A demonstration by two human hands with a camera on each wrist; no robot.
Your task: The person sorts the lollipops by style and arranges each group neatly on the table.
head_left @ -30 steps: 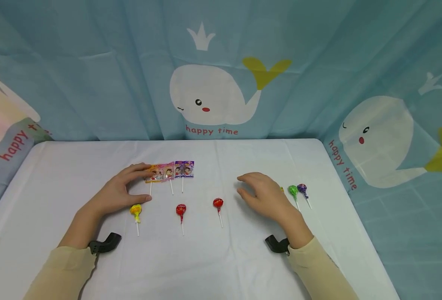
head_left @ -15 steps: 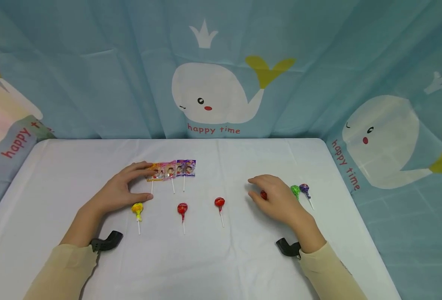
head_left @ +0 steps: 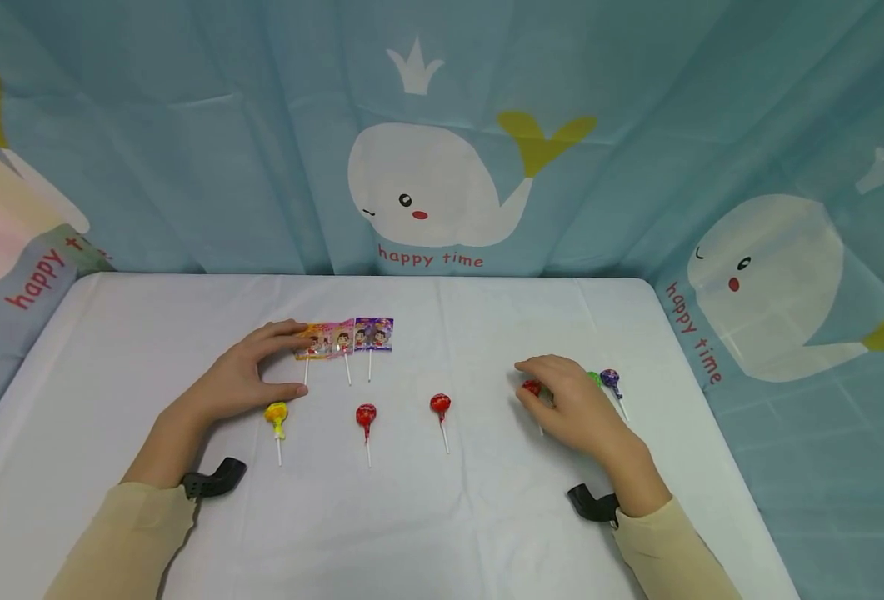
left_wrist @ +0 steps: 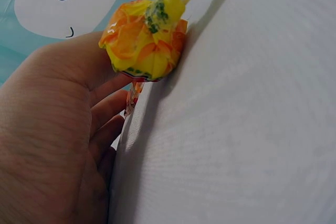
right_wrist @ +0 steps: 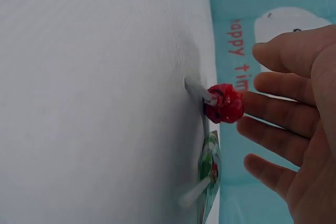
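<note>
My left hand (head_left: 235, 379) lies at the left, its fingertips over the orange flat-wrapped lollipop (head_left: 314, 342), which heads a row with a pink one (head_left: 342, 337) and purple ones (head_left: 382, 334). Just below its thumb is a yellow ball lollipop (head_left: 277, 413), close to the palm in the left wrist view. On the right, my right hand (head_left: 587, 412) hovers with thumb and fingers spread apart around a red lollipop (head_left: 531, 387). The right wrist view shows that red lollipop (right_wrist: 224, 103) beyond the fingertips, with a green flat-wrapped lollipop (right_wrist: 210, 163) beside it. Nothing is gripped by either hand.
Two red ball lollipops (head_left: 366, 414) lie mid-table on the white cloth (head_left: 412, 525). Past the right hand are a purple ball lollipop (head_left: 610, 380) and a green one, mostly hidden. A blue whale-print curtain (head_left: 277, 183) hangs behind the table.
My right hand has moved rightward, and a red lollipop has come into sight between its thumb and index finger. The left hand stays by the row. The head view has shifted slightly.
</note>
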